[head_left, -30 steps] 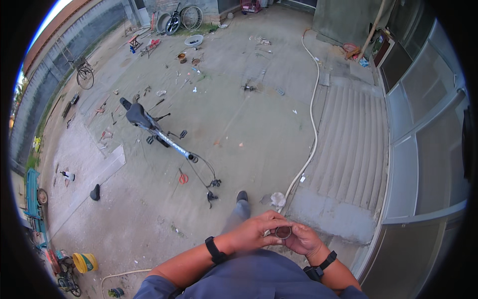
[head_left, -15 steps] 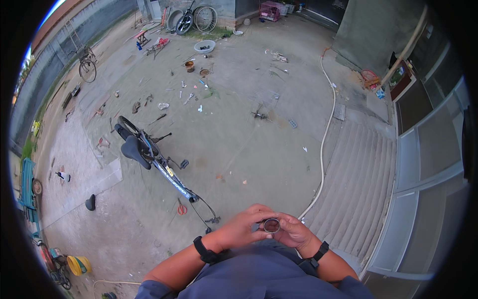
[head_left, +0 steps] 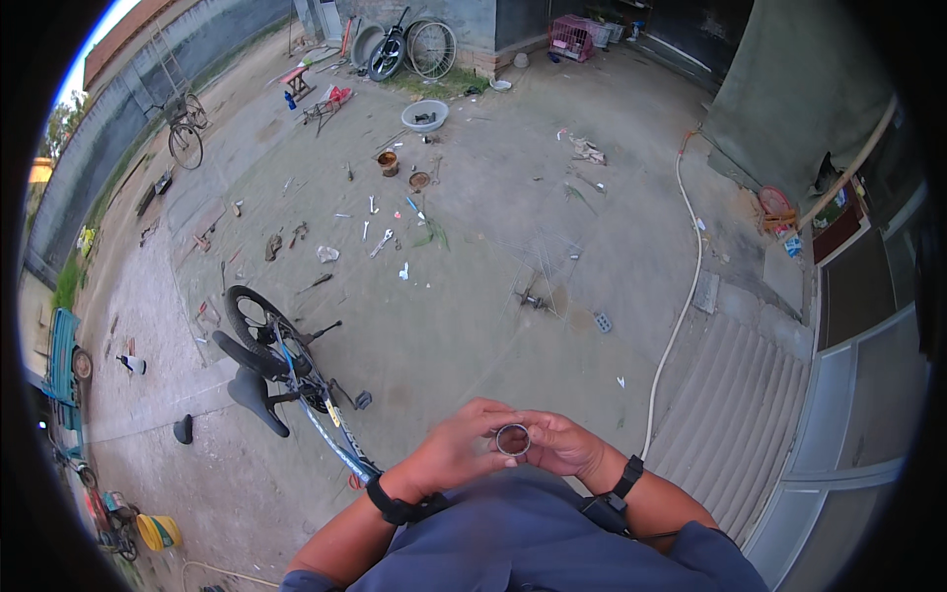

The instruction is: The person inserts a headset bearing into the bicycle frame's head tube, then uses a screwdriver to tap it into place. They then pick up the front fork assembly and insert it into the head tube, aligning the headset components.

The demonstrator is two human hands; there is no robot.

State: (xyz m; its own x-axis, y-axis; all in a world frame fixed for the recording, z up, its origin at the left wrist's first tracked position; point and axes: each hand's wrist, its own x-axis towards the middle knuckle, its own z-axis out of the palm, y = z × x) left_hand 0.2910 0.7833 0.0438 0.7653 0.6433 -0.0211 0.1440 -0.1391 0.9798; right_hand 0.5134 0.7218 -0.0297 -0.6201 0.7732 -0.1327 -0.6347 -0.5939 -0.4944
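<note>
Close in front of my body, a thin metal ring [head_left: 514, 455] is held between both hands, its opening turned up toward me. My left hand [head_left: 446, 456] pinches it from the left with thumb and fingers. From the other side, the fingers of my right hand [head_left: 564, 446] close on its edge. What kind of part the ring is, I cannot make out. A partly dismantled bicycle [head_left: 321, 419] stands to the left of my hands, with a black saddle [head_left: 258, 403] and a rear wheel [head_left: 258, 321]. My left forearm hides its front end.
Wrenches [head_left: 382, 243] and other small parts lie scattered on the concrete ahead. Farther off are a rusty tin [head_left: 388, 164] and a white basin [head_left: 424, 115]. A pale hose [head_left: 681, 326] runs along the right beside ridged paving. A loose saddle [head_left: 183, 428] and yellow bucket [head_left: 159, 532] are at left.
The view has shifted, so more of the yard's far side shows and the bicycle's front end is now hidden by my forearm. Both hands still hold the ring, which faces up more squarely.
</note>
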